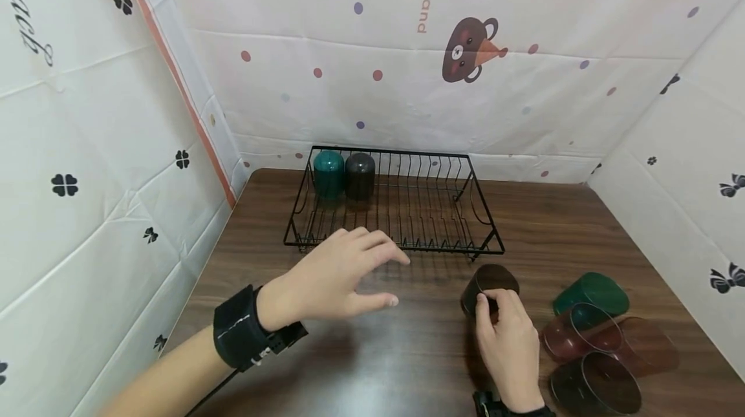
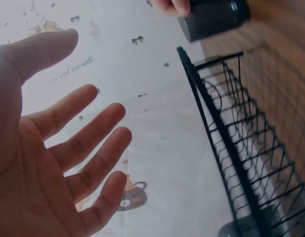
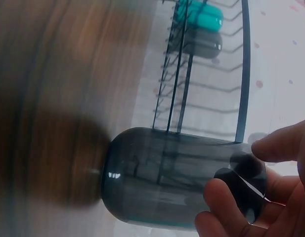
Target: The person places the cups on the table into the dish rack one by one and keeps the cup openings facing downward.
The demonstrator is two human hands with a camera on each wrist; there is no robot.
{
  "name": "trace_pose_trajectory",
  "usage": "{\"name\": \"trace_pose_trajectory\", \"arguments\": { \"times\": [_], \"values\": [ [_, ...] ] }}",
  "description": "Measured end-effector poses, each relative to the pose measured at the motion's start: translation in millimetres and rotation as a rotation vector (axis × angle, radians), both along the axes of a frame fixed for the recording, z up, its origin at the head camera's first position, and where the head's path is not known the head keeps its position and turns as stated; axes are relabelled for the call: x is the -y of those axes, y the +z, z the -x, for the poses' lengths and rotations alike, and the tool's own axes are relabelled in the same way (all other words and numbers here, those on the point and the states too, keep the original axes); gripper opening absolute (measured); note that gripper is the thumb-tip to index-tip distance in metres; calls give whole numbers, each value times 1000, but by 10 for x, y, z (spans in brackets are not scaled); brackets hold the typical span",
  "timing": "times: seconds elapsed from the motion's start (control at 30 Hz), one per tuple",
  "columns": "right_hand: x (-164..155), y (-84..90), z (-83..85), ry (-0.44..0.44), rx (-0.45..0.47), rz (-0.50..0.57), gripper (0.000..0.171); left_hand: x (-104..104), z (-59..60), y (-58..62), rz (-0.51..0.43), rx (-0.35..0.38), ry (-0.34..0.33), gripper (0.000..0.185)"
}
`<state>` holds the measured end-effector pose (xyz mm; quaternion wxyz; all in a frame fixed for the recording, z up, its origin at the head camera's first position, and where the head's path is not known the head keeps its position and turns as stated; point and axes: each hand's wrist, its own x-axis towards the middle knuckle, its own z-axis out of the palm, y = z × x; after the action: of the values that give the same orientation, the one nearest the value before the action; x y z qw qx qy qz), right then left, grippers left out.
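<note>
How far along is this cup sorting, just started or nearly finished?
Early on, it seems. Two cups, a teal cup and a dark grey cup, already stand upside down in the wire rack. The right hand grips a dark smoky cup by its rim, while the left hand hovers open. A green cup, two reddish cups and another dark cup lie on the table.

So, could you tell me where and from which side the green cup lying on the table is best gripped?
Probably across its rounded body, coming down from above. The green cup lies on its side on the table, its open mouth facing the red cup beside it, so the rim looks crowded, while its upper wall is bare and within the right hand's reach.
</note>
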<state>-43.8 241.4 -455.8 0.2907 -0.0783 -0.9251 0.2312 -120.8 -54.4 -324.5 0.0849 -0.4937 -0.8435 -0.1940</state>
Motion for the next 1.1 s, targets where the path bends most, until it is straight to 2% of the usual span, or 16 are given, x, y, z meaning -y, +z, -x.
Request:
{"name": "trace_pose_trajectory", "arguments": {
  "times": [0.13, 0.23, 0.43, 0.5, 0.67, 0.8, 0.93, 1.1],
  "values": [
    [77, -12, 16, 34, -4, -25, 9, 1, -61, -123, -12, 75, 3, 46],
    [131, -19, 30, 52, -9, -43, 8, 10, -73, -258, -29, 151, 15, 47],
    [250, -24, 58, 114, -21, -63, 10, 22, -67, -618, -43, 339, 43, 52],
    [296, -18, 70, 135, -21, -68, 11, 17, -48, -724, -60, 378, 57, 52],
    [431, -8, 93, 178, -16, -85, 16, 16, 16, -921, -95, 418, 99, 51],
    [546, -5, 105, 229, 4, -109, 19, 33, 37, -1044, -55, 428, 153, 59],
    [645, 15, 118, 268, 29, -121, 21, 28, 14, -1124, 4, 438, 199, 70],
    [730, 30, 131, 306, 46, -123, 21, 4, -37, -1174, 29, 500, 229, 78]
  ]
}}
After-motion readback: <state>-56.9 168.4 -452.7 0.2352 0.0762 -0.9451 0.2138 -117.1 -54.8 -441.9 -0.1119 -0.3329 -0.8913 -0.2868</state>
